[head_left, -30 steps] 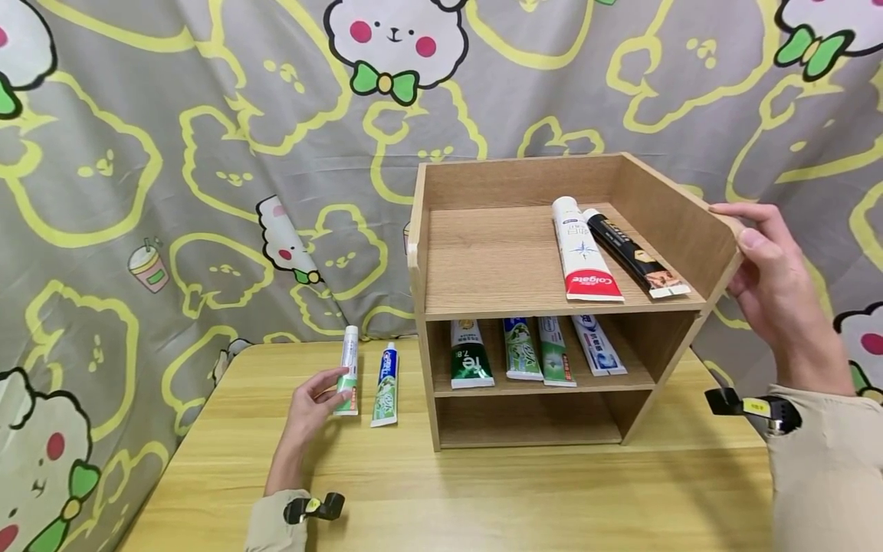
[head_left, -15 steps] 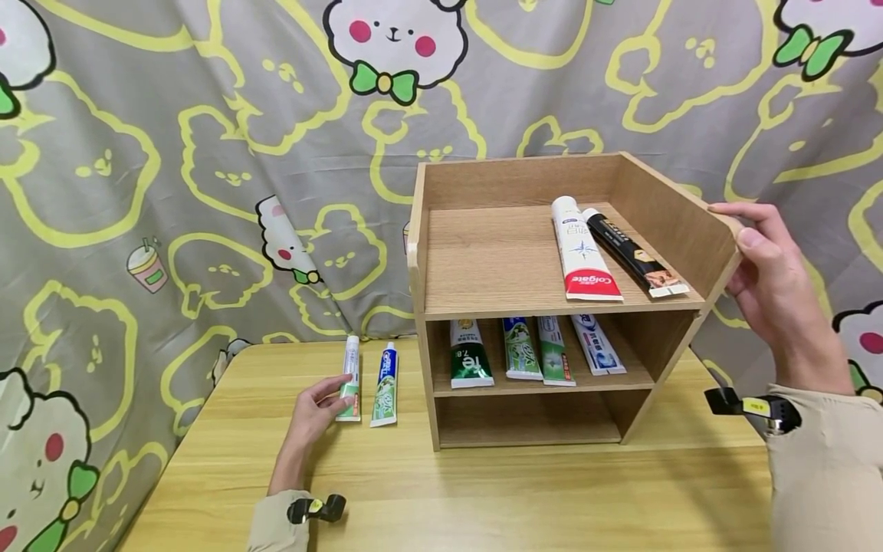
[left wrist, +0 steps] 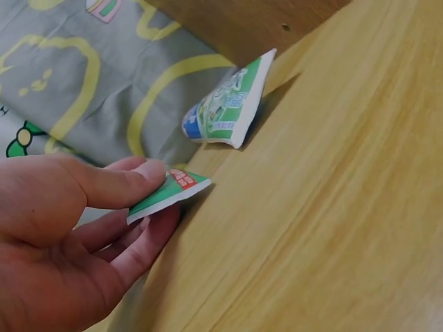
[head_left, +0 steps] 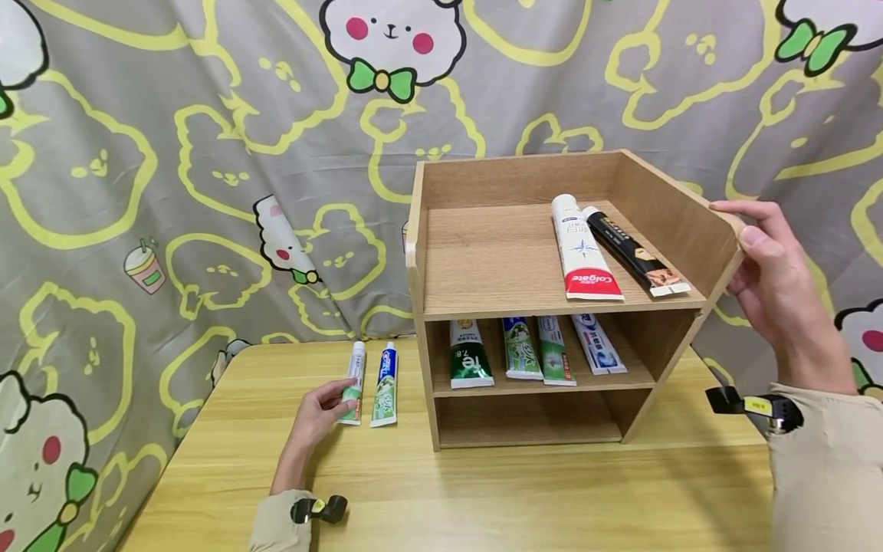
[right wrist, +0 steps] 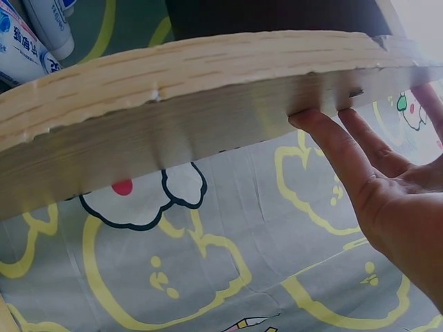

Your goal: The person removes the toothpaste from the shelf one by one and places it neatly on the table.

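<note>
My left hand (head_left: pixel 319 410) pinches a white and green toothpaste tube (head_left: pixel 356 376) near its flat end, thumb on top and fingers below in the left wrist view. The tube lies along the table with its cap toward the curtain. Just to its right lies a blue and green toothpaste tube (head_left: pixel 385 383), apart from my fingers. My right hand (head_left: pixel 776 268) holds the right side panel of the wooden shelf (head_left: pixel 497 313) near its top front corner. Fingertips (right wrist: pixel 304 121) touch the panel's outer face in the right wrist view.
On the shelf's top lie a white and red Colgate tube (head_left: pixel 585 245) and a black tube (head_left: pixel 635 251). Below, the middle tier bears several tubes, among them a dark green one (head_left: pixel 471 360). A patterned curtain (head_left: pixel 276 153) hangs behind the table (head_left: pixel 524 498).
My left hand has drawn the white and green tube toward me and slightly right, nearer the blue and green tube. The right hand stays at the shelf panel.
</note>
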The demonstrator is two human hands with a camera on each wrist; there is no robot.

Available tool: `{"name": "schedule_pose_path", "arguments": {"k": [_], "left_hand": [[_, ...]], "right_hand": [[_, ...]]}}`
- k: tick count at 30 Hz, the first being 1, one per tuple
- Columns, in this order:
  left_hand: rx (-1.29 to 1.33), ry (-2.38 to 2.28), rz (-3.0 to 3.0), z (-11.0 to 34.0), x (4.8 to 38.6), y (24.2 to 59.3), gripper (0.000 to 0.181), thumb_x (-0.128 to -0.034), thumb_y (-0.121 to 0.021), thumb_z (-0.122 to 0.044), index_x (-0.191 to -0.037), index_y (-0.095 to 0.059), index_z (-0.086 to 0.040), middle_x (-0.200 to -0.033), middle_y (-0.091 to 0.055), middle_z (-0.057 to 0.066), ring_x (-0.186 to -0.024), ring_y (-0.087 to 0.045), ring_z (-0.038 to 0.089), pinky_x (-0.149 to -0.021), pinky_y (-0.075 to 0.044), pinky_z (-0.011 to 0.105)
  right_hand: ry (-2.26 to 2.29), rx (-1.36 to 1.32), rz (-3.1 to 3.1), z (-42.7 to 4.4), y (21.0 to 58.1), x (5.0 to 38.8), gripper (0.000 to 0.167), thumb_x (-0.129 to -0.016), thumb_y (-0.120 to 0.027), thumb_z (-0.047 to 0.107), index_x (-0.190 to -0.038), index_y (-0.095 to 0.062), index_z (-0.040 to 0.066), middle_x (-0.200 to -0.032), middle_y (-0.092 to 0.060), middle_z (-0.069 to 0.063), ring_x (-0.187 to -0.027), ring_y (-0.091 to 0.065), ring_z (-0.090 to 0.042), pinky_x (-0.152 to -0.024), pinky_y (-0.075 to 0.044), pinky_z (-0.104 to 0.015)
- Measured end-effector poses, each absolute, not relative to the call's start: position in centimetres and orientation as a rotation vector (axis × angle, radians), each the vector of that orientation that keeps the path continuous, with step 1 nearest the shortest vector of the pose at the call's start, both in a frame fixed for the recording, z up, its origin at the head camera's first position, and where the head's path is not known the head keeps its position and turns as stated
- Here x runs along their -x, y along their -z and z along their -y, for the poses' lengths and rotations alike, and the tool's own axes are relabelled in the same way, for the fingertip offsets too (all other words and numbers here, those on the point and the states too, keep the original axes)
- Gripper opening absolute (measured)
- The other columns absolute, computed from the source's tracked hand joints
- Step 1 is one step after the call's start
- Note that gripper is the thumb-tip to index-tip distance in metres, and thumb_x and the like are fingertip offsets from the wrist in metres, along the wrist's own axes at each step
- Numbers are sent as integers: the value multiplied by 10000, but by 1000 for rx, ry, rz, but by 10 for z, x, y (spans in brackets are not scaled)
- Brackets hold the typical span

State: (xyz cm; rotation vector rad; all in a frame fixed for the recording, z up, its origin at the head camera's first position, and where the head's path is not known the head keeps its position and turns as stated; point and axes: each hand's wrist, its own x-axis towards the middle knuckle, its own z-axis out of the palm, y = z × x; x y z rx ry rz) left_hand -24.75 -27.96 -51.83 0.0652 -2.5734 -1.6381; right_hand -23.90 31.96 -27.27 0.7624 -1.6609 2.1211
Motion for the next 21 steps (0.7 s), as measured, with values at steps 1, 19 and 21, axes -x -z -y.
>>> {"name": "schedule_pose_path", "arguments": {"k": [1,19,21], "left_hand": [[-62,1624,2580,279,247,518,400,-921,-728,32,-1315,-683,-19,-1257,-669,224,-984,-610,217,-783,-515,177],[-35,1447,2696,272,244,511,407,-892,-739,63,-1290,-683,3,-1174,-629,240,-959,-626,300,-673,-534,239],[-41,1395,2712,271,244,511,401,-891,-743,59,-1284,-692,-4,-1165,-617,227,-945,-612,291,-664,-519,236]], "right_hand": [[-2122,-767,1660,-320,272,239,397,-1061,-362,40,-1444,-467,28,-1363,-400,-153,-1028,-519,-250,-689,-559,-234],[-2138,-745,1655,-320,272,239,400,-1062,-354,41,-1444,-471,37,-1383,-403,-140,-1056,-514,-252,-709,-556,-245],[-2126,-730,1672,-319,272,238,401,-1063,-363,49,-1450,-468,41,-1393,-382,-138,-1072,-495,-257,-722,-549,-242]]}}
